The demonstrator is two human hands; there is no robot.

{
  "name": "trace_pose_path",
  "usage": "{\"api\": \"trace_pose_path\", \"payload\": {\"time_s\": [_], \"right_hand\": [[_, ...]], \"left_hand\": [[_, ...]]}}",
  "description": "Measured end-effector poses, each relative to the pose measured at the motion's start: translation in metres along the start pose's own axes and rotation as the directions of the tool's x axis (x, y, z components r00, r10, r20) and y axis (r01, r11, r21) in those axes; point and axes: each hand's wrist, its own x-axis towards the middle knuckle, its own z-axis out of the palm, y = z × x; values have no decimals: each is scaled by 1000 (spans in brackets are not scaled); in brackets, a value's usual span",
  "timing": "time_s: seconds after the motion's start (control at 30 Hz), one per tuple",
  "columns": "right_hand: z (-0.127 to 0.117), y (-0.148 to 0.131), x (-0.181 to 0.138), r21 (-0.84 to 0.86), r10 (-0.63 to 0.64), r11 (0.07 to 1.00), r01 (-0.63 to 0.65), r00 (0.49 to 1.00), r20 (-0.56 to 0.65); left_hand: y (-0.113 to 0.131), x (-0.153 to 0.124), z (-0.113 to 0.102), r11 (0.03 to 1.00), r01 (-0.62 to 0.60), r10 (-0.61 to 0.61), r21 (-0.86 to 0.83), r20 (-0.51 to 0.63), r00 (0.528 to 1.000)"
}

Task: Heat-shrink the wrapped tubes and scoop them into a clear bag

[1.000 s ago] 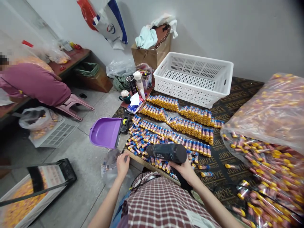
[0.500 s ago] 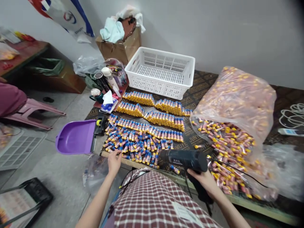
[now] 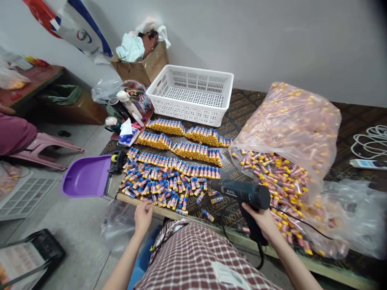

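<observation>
My right hand [image 3: 262, 221] grips the handle of a dark heat gun [image 3: 242, 193], whose barrel points left over the table's near edge. My left hand [image 3: 143, 215] rests with curled fingers on the table's front edge, just below a loose heap of small blue and red tubes [image 3: 163, 187]. I cannot make out anything inside its fingers. Neat rows of the same tubes with yellow caps [image 3: 184, 145] lie farther back. A big clear bag [image 3: 290, 133] spills yellow-capped tubes to the right of the heat gun.
A white slotted basket [image 3: 193, 94] stands at the back of the table. A purple dustpan [image 3: 86, 176] hangs off the left edge. Bottles and cups [image 3: 123, 110] crowd the left corner. A person in a maroon top [image 3: 13, 135] sits at far left. White cable [image 3: 370, 147] lies far right.
The view has swung right, bringing the bag into full sight. My right hand carried the heat gun rightwards off the tube heap. My left hand stays at the table's edge.
</observation>
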Motion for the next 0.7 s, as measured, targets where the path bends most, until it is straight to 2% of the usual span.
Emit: {"api": "trace_pose_path", "payload": {"time_s": [0.1,0.2,0.3,0.4,0.47,0.57,0.63,0.7], "right_hand": [[12,-5,17,56,-81,995,80,997,18],[37,-12,37,71,-192,980,188,980,56],[61,-22,54,46,-255,967,251,957,142],[68,-31,63,-2,-293,954,299,936,193],[59,-32,63,-49,-296,950,309,939,176],[29,-30,54,-44,-256,965,260,964,73],[3,-27,45,17,-176,984,176,984,-20],[-20,-25,37,71,-83,993,92,989,-124]], "left_hand": [[9,-17,5,1000,13,-13,-11,-7,1000],[12,-29,5,1000,6,-6,-22,-19,1000],[9,-36,3,1000,6,-6,-22,-13,1000],[1,-36,0,1000,-1,1,-3,-1,1000],[-3,-28,0,999,-32,31,13,11,999],[5,-3,8,992,-122,120,22,69,990],[29,20,22,979,-204,200,16,150,968],[67,44,46,952,-306,295,3,254,921]]}}
